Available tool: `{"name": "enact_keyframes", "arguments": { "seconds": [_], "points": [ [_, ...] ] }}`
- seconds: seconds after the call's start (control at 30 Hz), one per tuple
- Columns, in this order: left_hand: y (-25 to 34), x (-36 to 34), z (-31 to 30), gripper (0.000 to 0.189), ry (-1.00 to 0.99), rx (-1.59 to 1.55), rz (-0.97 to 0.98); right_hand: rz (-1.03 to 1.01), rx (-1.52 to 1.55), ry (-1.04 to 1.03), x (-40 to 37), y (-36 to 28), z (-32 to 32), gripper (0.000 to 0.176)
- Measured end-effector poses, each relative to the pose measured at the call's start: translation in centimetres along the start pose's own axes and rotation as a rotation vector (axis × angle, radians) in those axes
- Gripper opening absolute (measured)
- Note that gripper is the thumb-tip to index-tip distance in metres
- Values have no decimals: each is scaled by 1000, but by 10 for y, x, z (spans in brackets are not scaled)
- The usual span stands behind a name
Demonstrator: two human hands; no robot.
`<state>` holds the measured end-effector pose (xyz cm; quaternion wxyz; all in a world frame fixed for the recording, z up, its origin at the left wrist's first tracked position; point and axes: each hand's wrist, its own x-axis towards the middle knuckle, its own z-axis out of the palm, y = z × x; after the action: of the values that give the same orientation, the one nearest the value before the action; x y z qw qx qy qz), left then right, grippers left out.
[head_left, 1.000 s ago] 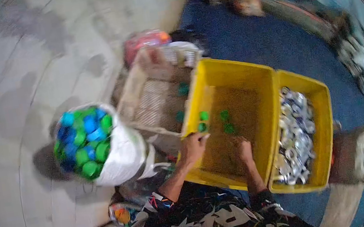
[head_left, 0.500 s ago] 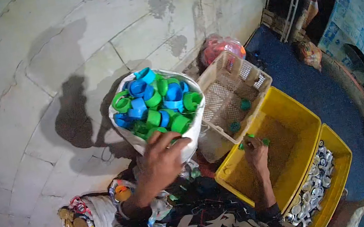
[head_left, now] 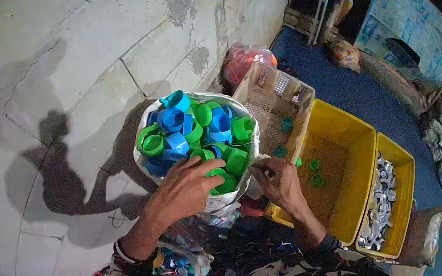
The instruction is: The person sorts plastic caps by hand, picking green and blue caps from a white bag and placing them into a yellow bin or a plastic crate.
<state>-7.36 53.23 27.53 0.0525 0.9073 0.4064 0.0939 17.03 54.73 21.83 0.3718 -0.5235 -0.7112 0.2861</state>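
A white sack (head_left: 256, 132) is heaped with blue and green plastic caps (head_left: 171, 120). My left hand (head_left: 185, 188) rests over the sack's near side, its fingers spread on the green caps there. Just right of the sack's rim is my right hand (head_left: 281, 183), with thumb and fingertips pinched together; what they hold, if anything, is hidden. Beyond it, several green caps (head_left: 314, 165) lie in the large yellow bin (head_left: 350, 175).
A pale plastic crate (head_left: 261, 96) with teal caps adjoins the yellow bin. A smaller yellow bin (head_left: 401, 166) holds metal pieces. Bags of mixed caps (head_left: 182, 270) sit at the lower left. A block wall (head_left: 73, 57) stands behind, and a red bag (head_left: 246, 63) lies beyond the crate.
My right hand has moved left from over the large yellow bin to the sack's rim. Green caps now show in that bin. My left hand has spread over the caps, and the view has shifted.
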Motion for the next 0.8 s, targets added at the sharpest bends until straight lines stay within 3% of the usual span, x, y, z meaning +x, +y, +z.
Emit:
{"name": "enact_keyframes", "arguments": {
  "seconds": [0.1, 0.3, 0.4, 0.5, 0.63, 0.7, 0.8],
  "points": [
    [-8, 0, -9, 26, -47, -71, -29, 105, 110, 12, -4, -7, -3, 21],
    [-32, -5, -9, 15, -60, -259, -3, 80, 29, 122, -3, 6, 16, 25],
    [-41, -17, -9, 13, 79, -442, -102, 85, -23, 139, 1, 1, 18, 29],
    [-47, -34, -22, 12, 294, -358, -178, 27, -123, 208, 3, 0, 24, 29],
    [-53, -48, -15, 16, 528, -435, -306, 36, -255, 78, 11, -3, 33, 31],
    [-51, -48, -12, 17, 568, -418, -330, 65, -310, 35, 15, 0, 45, 33],
    [-42, -46, -6, 17, 629, -428, -380, -47, -311, 94, 16, 4, 58, 29]
  ]
}}
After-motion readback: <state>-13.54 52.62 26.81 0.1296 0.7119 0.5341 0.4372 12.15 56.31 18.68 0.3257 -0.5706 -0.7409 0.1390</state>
